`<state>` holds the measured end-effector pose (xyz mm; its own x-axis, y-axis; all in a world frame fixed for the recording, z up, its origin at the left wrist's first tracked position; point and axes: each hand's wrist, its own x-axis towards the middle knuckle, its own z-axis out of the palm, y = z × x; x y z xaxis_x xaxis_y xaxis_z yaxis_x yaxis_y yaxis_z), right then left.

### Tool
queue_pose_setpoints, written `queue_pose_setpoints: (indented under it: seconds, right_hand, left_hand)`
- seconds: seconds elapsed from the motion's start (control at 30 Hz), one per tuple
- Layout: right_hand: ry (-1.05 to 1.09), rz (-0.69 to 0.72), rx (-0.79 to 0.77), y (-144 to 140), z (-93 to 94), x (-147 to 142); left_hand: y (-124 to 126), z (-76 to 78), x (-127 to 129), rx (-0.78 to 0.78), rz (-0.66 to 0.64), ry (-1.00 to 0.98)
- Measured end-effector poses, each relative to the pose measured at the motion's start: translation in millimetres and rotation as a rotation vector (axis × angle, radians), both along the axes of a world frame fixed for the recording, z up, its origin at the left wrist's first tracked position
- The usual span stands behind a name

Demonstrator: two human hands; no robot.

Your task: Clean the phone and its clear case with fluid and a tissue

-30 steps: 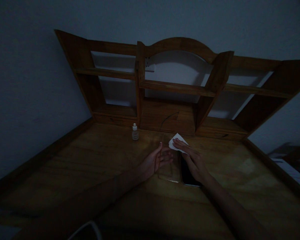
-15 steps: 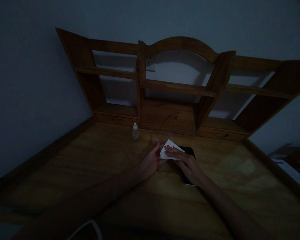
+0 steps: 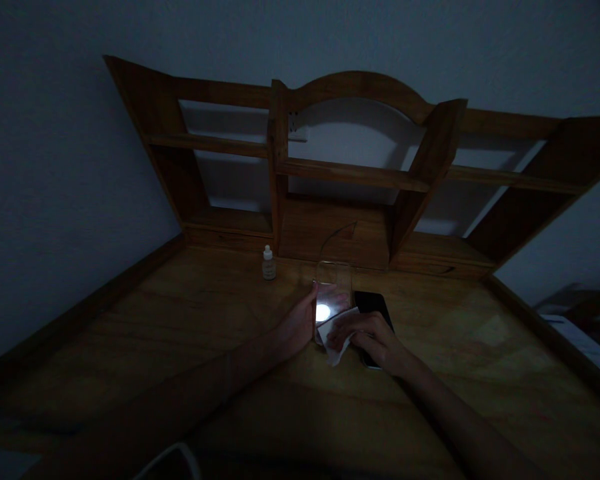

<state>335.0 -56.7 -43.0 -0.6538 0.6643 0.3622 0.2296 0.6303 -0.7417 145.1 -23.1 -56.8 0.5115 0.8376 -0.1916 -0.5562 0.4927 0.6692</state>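
Observation:
In dim light my left hand [image 3: 300, 325] holds a clear phone case [image 3: 334, 293] tilted up off the wooden desk [image 3: 180, 333], with a bright glint on it. My right hand [image 3: 367, 339] presses a white tissue [image 3: 336, 333] against the lower part of the case. A black phone [image 3: 375, 305] lies flat on the desk just right of the case, partly under my right hand.
A small white dropper bottle [image 3: 269, 263] stands at the back of the desk, left of the case. A wooden hutch with shelves [image 3: 353, 175] runs along the wall behind. A pale curved object [image 3: 173, 460] shows at the bottom edge.
The case has been raised from flat on the desk to tilted upright. My right hand with the tissue slid from the far end down toward me, uncovering most of the phone.

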Motion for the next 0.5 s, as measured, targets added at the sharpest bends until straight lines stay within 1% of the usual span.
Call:
queue_pose_setpoints:
  seconds: [0.1,0.27,0.37,0.5]
  right_hand:
    - [0.003,-0.018,0.005,-3.3,3.1,-1.7]
    - [-0.008,-0.021,0.01,-5.3,3.9,-2.4]
    - [0.002,-0.02,0.019,-4.8,2.4,-1.5]
    - [0.005,-0.021,0.013,-5.2,2.6,-1.8]
  left_hand:
    - [-1.7,3.1,0.2,-0.011,-0.013,0.027]
    - [-1.5,1.6,-0.1,-0.012,-0.029,0.026]
    - [-1.6,0.7,-1.4,0.014,-0.06,0.003]
    - [-1.9,0.7,-3.1,0.042,-0.073,0.037]
